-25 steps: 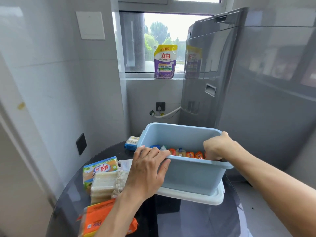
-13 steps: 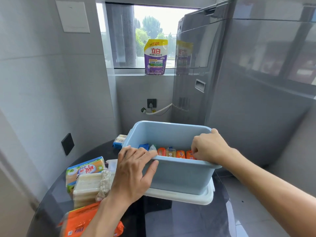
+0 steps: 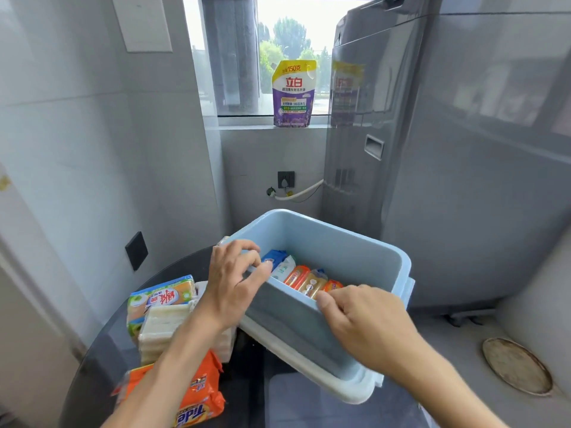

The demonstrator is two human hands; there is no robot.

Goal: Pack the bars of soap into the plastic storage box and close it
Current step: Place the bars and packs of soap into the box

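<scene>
At lower left of the frame, soap packs wait on the dark round surface [image 3: 102, 359]: an orange Tide pack [image 3: 197, 400], a stack of pale bars [image 3: 163, 329] and a green-and-orange pack [image 3: 160, 301]. My left hand [image 3: 231, 282] curls its fingers over the near rim of the light blue storage box [image 3: 309, 332] at centre. Inside, along the near wall, stands a row of wrapped bars [image 3: 304, 278] — blue, white, orange. My right hand [image 3: 364, 322] grips the same rim further right. The box sits on its white lid [image 3: 262, 333]. I judge packing is partway — next, free a hand and reach left for another pack.
</scene>
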